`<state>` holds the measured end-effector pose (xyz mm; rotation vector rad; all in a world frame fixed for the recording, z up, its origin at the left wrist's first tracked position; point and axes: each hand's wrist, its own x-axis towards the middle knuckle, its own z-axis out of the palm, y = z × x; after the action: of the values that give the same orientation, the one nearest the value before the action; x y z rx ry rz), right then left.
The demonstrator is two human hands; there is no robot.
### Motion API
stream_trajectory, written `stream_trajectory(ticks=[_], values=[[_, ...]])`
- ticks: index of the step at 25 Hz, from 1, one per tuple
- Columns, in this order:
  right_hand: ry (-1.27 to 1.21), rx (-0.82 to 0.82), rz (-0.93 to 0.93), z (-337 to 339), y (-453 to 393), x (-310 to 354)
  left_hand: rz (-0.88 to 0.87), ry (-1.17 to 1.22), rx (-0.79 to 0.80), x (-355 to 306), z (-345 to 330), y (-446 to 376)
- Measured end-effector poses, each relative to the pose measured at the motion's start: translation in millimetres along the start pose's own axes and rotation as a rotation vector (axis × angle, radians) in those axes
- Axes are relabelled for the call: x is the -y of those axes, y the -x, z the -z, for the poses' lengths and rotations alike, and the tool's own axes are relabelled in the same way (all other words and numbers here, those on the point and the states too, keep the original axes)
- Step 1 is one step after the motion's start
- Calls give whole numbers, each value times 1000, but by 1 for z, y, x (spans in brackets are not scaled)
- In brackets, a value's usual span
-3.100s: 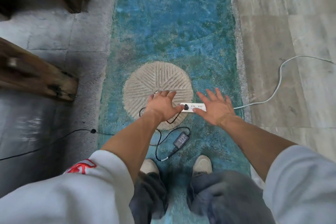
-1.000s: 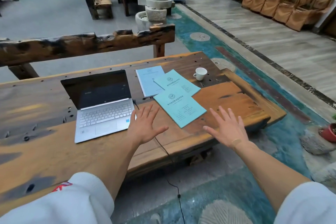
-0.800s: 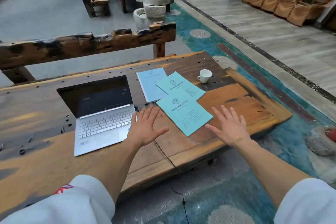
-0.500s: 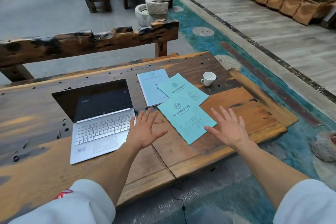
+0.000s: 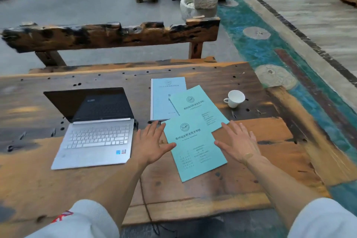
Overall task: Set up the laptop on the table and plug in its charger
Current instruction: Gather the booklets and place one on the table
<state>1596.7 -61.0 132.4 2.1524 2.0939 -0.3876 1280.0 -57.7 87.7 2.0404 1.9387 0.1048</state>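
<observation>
Judging progress: laptop (image 5: 92, 129) looks set up — open, left of centre on the desk (image 5: 251, 179).
Charger: a thin cable (image 5: 144, 195) runs toward our body; wall end unseen.
Hands: our left hand (image 5: 150, 145) and right hand (image 5: 239, 145) hover, fingers spread wide, holding nothing — flanking a teal booklet (image 5: 195, 149).

On the table (image 5: 58, 189) I see the laptop (image 5: 92, 131) at left, 3 booklets (image 5: 193, 141) overlapping to its right, a cup (image 5: 234, 98) further right, and a bench (image 5: 108, 35) behind.
</observation>
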Motion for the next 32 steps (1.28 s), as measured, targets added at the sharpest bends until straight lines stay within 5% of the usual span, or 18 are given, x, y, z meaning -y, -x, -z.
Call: stream_trajectory(ticks=[11, 21, 32], values=[[25, 90, 163, 16, -75, -82, 222, 147, 7, -92, -21, -25], [-31, 214, 275, 3, -113, -40, 344, 142, -71, -63, -32, -35], [-130, 449, 126, -43, -169, 11, 532, 243, 173, -31, -66, -74]])
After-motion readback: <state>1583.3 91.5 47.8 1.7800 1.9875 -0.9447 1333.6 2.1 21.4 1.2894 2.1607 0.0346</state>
